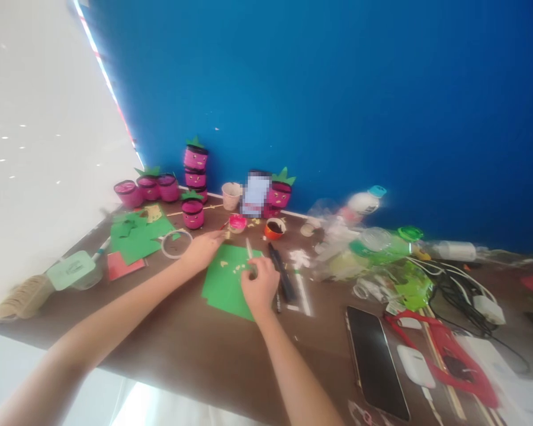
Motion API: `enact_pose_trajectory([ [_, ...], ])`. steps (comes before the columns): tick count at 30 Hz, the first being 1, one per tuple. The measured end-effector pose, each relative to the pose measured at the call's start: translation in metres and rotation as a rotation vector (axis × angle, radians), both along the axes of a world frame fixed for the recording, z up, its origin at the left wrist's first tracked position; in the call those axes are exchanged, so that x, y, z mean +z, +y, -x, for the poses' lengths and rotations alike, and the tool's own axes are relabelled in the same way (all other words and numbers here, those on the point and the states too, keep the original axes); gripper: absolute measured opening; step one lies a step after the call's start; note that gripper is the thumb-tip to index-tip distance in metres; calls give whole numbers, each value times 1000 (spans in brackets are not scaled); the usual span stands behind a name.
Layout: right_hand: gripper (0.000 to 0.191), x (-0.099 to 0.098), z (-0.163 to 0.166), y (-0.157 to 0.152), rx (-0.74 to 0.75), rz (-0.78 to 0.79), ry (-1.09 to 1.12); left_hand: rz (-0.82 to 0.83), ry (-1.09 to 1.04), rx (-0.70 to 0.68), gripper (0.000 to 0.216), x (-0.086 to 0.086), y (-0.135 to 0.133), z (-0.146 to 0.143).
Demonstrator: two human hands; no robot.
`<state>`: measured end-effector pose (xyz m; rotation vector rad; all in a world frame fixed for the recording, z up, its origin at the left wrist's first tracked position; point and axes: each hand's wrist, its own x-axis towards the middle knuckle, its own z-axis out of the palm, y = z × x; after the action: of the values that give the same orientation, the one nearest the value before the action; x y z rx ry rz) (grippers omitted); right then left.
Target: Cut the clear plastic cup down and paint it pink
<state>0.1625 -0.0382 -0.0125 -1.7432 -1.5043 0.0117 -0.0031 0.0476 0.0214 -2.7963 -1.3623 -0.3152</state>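
Observation:
My left hand [206, 245] reaches to the far edge of a stack of green sheets [226, 296]. Its fingers are pressed together at the tips by a small pale scrap, beside a small cup of pink paint [237, 223]. Blur hides what they pinch. Over the sheets' right side, my right hand [260, 281] is closed around a slim white stick [249, 247] that points away from me. Small cream paper cut-outs [238, 269] lie on the green between the hands. A black marker [281, 269] rests just right of my right hand.
Pink face pots [192, 213] stand along the blue wall. A tape roll [176, 244] and more green paper [137, 236] lie left. Behind are an orange-rimmed cup [274, 229] and a propped phone [256, 194]. Bottles [373, 242], cables and a dark phone [375, 361] crowd the right.

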Motion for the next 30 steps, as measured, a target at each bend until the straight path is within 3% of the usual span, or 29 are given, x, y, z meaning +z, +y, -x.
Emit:
enact_pose_trajectory([
  [3,28,3,-13,0,-68,3,-72,-56,59,-10,43,5,-2,1],
  [6,27,6,-25,3,-80,-34,-102,-106,42,-130,38,8,-30,5],
  [8,23,7,-29,5,-78,-94,-106,-61,5,-258,39,5,-52,9],
  [12,20,8,-28,7,-36,-178,-133,49,3,-363,47,-8,-76,18],
  [17,19,6,-29,9,99,-192,-116,109,-28,-335,44,-14,-70,20],
  [21,20,3,-31,10,296,-28,-181,218,-141,-273,38,-15,-66,20],
  [27,23,5,-38,11,123,178,-305,307,-295,-236,30,-22,-59,25],
  [30,33,19,-53,7,361,211,-134,386,-431,-110,31,-13,-48,27],
])
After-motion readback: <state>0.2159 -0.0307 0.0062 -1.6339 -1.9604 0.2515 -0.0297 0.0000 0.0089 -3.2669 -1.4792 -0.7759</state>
